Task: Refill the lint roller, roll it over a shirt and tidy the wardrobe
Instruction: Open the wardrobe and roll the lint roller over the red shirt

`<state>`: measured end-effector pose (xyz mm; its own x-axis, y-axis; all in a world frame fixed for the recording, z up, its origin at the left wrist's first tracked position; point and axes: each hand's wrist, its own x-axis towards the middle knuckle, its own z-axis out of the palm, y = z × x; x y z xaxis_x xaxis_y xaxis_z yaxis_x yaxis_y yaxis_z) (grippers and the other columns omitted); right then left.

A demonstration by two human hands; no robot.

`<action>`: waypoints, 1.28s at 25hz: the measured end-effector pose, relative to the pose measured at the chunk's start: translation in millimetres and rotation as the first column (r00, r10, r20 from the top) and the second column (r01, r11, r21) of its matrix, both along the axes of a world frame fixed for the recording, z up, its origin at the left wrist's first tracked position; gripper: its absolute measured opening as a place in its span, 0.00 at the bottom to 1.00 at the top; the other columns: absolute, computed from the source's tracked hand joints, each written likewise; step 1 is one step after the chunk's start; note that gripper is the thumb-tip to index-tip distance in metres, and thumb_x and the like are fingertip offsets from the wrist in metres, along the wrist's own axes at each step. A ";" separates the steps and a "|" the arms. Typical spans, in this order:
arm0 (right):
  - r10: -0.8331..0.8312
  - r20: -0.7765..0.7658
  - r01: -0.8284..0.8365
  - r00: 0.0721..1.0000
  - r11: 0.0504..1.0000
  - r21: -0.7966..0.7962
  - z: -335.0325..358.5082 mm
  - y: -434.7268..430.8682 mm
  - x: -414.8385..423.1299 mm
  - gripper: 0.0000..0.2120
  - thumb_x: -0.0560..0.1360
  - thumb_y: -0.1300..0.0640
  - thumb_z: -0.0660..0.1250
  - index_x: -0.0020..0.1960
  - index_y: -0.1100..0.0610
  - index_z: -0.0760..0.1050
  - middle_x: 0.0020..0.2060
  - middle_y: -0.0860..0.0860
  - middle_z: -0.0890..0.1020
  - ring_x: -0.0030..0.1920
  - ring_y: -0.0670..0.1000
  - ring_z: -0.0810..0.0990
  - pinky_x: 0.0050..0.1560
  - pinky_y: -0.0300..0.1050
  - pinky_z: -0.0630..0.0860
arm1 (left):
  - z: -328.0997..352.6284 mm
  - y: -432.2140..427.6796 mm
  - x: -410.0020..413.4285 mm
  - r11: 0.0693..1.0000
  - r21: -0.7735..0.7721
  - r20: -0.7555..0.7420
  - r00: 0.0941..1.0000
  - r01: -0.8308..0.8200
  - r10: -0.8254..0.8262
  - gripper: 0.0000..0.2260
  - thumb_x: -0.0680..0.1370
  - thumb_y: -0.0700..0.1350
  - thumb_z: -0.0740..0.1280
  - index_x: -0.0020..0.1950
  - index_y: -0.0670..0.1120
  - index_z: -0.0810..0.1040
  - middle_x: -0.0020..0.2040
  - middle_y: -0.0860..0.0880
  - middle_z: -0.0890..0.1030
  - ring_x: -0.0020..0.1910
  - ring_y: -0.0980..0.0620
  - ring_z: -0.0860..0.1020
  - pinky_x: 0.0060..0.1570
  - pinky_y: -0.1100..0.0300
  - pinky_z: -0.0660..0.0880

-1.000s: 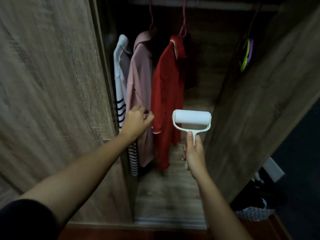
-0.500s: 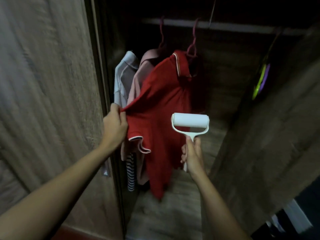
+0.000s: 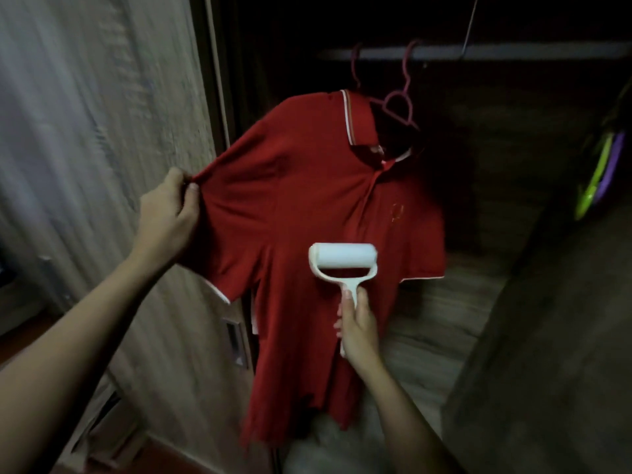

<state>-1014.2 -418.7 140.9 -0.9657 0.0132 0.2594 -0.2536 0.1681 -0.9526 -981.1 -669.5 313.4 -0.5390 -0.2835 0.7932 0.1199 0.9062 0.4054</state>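
Observation:
A red polo shirt point(image 3: 301, 200) with white trim hangs on a pink hanger point(image 3: 400, 107) from the wardrobe rail point(image 3: 513, 51). My left hand point(image 3: 171, 213) pinches the shirt's left sleeve and holds it stretched out to the left, so the front faces me. My right hand point(image 3: 357, 326) grips the handle of a white lint roller point(image 3: 343, 260). The roller's white drum lies against the shirt's front, just below the chest.
A wooden wardrobe door point(image 3: 102, 165) with a recessed handle point(image 3: 236, 340) stands on the left. Another wooden panel point(image 3: 547, 336) closes the right side. Green and purple hangers point(image 3: 598, 179) hang at the far right. A second pink hanger hook point(image 3: 355, 66) is on the rail.
My left hand took the red shirt's sleeve and pulled it left, spreading the shirt wide and hiding the other shirts. The lint roller now rests on the shirt's front.

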 end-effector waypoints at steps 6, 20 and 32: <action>-0.024 0.271 -0.012 0.962 0.991 0.130 -79.3 -20.2 13.1 0.17 0.81 0.53 0.51 0.66 0.56 0.69 0.56 0.55 0.80 0.59 0.56 0.78 0.52 0.40 0.67 | -5.9 -11.0 -10.5 0.998 -0.046 -0.054 0.997 0.051 -0.054 0.11 0.79 0.45 0.59 0.43 0.37 0.69 0.33 0.42 0.72 0.33 0.47 0.71 0.35 0.62 0.57; 0.015 0.288 -0.037 0.957 0.997 0.073 -123.8 -66.0 -33.1 0.37 0.74 0.33 0.48 0.63 0.64 0.70 0.58 0.59 0.78 0.60 0.57 0.76 0.59 0.44 0.68 | -8.3 -19.6 -13.9 0.986 -0.129 -0.044 0.993 0.104 -0.111 0.12 0.79 0.43 0.58 0.43 0.35 0.71 0.33 0.40 0.73 0.34 0.49 0.71 0.35 0.63 0.58; -0.081 -0.100 0.075 0.992 0.996 -0.057 12.3 -39.6 -114.0 0.15 0.82 0.53 0.49 0.61 0.58 0.70 0.47 0.49 0.76 0.49 0.51 0.76 0.49 0.42 0.69 | -10.8 -20.1 -16.5 0.986 -0.137 -0.042 0.994 0.090 -0.097 0.09 0.80 0.41 0.58 0.44 0.36 0.70 0.34 0.40 0.73 0.34 0.49 0.71 0.36 0.64 0.58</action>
<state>-1128.1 -458.3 153.2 -0.9297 0.1037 0.3535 -0.3380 0.1416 -0.9304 -997.6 -689.6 302.6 -0.5182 -0.1222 0.8465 0.2231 0.9362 0.2718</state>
